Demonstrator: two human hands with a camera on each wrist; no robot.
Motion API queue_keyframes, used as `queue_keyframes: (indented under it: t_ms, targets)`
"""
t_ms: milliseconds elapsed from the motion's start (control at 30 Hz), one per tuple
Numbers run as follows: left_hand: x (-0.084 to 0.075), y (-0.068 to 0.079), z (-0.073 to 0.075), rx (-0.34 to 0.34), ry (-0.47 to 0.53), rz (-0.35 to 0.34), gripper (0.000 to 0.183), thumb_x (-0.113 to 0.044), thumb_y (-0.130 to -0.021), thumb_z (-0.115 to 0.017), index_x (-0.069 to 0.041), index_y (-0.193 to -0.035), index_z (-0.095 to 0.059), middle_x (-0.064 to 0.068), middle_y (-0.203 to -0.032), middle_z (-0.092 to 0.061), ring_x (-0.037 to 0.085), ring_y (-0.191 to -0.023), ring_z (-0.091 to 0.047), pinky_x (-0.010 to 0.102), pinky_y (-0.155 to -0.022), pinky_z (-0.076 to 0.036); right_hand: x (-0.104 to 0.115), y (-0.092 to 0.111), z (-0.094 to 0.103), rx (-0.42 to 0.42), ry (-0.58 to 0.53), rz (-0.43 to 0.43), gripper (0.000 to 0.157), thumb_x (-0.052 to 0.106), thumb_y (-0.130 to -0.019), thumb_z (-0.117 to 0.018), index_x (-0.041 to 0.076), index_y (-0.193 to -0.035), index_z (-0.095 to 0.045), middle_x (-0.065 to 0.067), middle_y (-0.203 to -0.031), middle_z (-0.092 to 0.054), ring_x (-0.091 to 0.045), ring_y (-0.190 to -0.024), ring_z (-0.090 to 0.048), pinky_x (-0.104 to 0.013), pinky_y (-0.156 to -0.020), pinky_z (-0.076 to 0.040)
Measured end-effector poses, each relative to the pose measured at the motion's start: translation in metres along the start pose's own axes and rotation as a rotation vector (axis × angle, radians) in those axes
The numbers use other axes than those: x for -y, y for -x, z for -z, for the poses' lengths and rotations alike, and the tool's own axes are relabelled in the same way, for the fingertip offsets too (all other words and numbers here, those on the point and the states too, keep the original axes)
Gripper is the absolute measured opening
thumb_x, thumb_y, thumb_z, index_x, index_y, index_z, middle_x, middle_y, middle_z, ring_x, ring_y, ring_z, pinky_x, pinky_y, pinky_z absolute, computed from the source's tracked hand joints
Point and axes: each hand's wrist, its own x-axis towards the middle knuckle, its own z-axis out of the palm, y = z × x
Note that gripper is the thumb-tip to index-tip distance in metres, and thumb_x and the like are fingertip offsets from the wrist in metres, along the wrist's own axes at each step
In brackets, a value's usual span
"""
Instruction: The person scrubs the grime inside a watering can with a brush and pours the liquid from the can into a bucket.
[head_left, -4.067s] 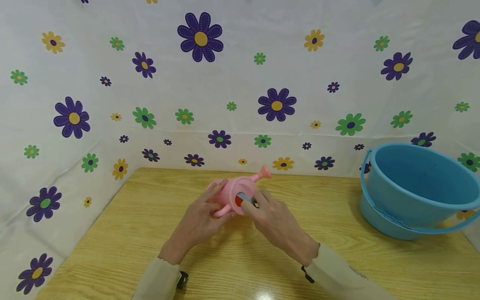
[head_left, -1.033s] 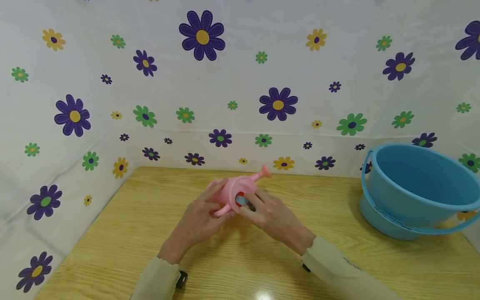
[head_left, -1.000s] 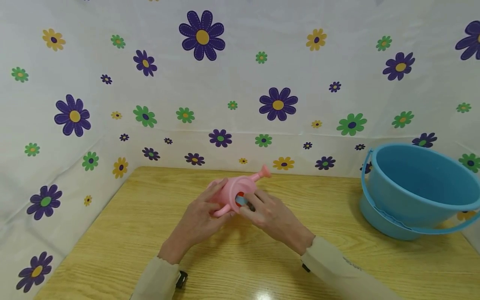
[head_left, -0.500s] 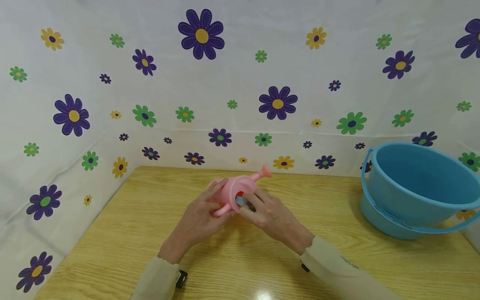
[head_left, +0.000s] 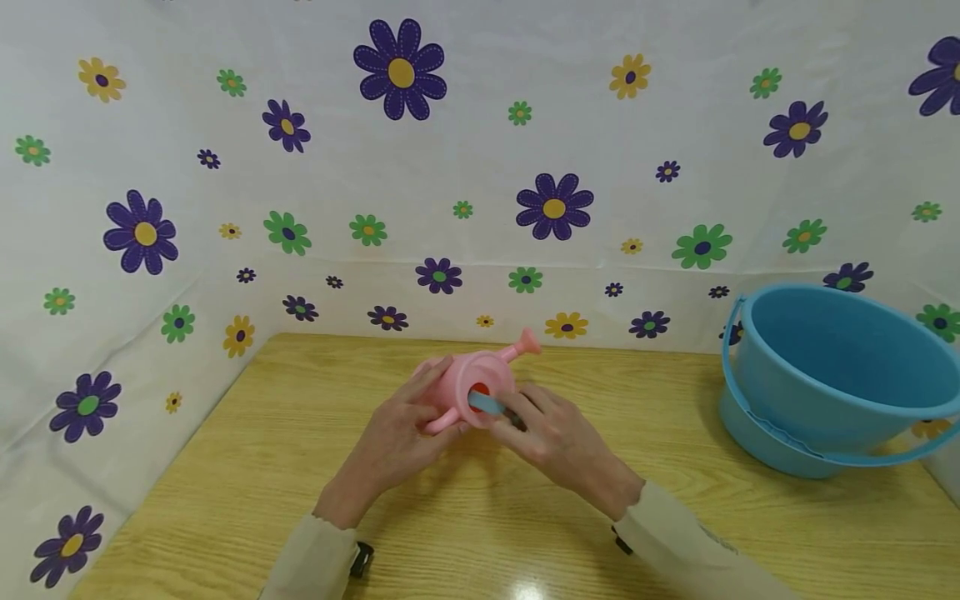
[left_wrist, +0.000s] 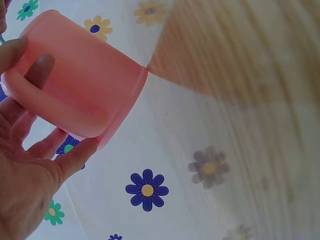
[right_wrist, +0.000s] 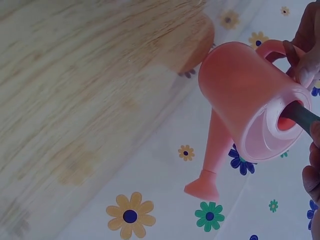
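Note:
A pink toy watering can (head_left: 448, 385) is tipped so its top opening faces the person, its spout pointing to the back right. My left hand (head_left: 401, 433) holds it by the body and loop handle. My right hand (head_left: 558, 442) pinches a slim light-blue stick-like tool (head_left: 486, 403), whose far end is inside the opening. Its kind cannot be told; the fingers cover its near part, where something dark shows. Red shows inside the opening. In the right wrist view the tool (right_wrist: 304, 117) looks dark and enters the can (right_wrist: 245, 85) at a slant.
A large light-blue bucket (head_left: 817, 429) with its handle hanging down stands at the right of the wooden table (head_left: 637, 400). A white flower-printed sheet (head_left: 465, 142) rises behind and to the left of the table.
Over the last half second my right hand has drawn back to the right, so more of the blue tool shows outside the opening. The left hand and the can have hardly moved.

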Motion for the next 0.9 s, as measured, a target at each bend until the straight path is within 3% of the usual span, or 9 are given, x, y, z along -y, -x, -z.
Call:
queue_keyframes:
  t_ms: [300, 533, 700, 800, 900]
  targets:
    - [0.000, 0.001, 0.001, 0.002, 0.019, 0.028, 0.035, -0.027, -0.086, -0.084, -0.005, -0.064, -0.070, 0.005, -0.161, -0.046, 0.038, -0.151, -0.039, 0.050, -0.116, -0.044, -0.001, 0.004, 0.005, -0.053, -0.017, -0.015, 0.036, 0.010, -0.112, -0.037, 0.010, -0.084, -0.059, -0.006, -0.093, -0.070, -0.016, -0.077, -0.059, -0.020, -0.066, -0.057]
    - [-0.001, 0.001, 0.002, 0.012, 0.009, 0.030, 0.034, -0.029, -0.087, -0.084, -0.004, -0.066, -0.072, 0.006, -0.161, -0.046, 0.038, -0.151, -0.039, 0.051, -0.117, -0.042, 0.000, 0.004, 0.007, -0.041, -0.025, -0.033, 0.037, 0.010, -0.111, -0.035, 0.010, -0.084, -0.060, -0.006, -0.093, -0.070, -0.015, -0.076, -0.057, -0.019, -0.065, -0.054]
    - [-0.002, 0.001, 0.003, 0.013, 0.012, 0.033, 0.033, -0.029, -0.087, -0.084, -0.005, -0.067, -0.073, 0.005, -0.161, -0.045, 0.038, -0.151, -0.039, 0.051, -0.116, -0.042, 0.000, 0.002, 0.004, -0.016, -0.062, -0.075, 0.010, 0.000, -0.093, -0.067, 0.009, -0.092, -0.068, -0.006, -0.094, -0.070, -0.017, -0.078, -0.061, -0.021, -0.068, -0.057]
    - [-0.001, 0.001, 0.002, 0.016, 0.010, 0.030, 0.031, -0.028, -0.087, -0.084, -0.004, -0.070, -0.074, 0.005, -0.162, -0.045, 0.039, -0.151, -0.039, 0.051, -0.116, -0.042, 0.000, -0.001, 0.002, 0.001, -0.086, -0.114, 0.025, -0.003, -0.078, -0.081, 0.010, -0.097, -0.071, -0.007, -0.093, -0.071, -0.017, -0.077, -0.061, -0.021, -0.066, -0.057]
    - [-0.002, 0.001, 0.002, 0.016, 0.012, 0.027, 0.031, -0.028, -0.087, -0.083, -0.006, -0.068, -0.072, 0.006, -0.162, -0.045, 0.040, -0.151, -0.039, 0.051, -0.116, -0.042, 0.000, -0.005, -0.002, -0.006, -0.094, -0.126, 0.027, -0.004, -0.076, -0.080, 0.010, -0.096, -0.068, -0.006, -0.093, -0.072, -0.016, -0.075, -0.061, -0.019, -0.065, -0.056]
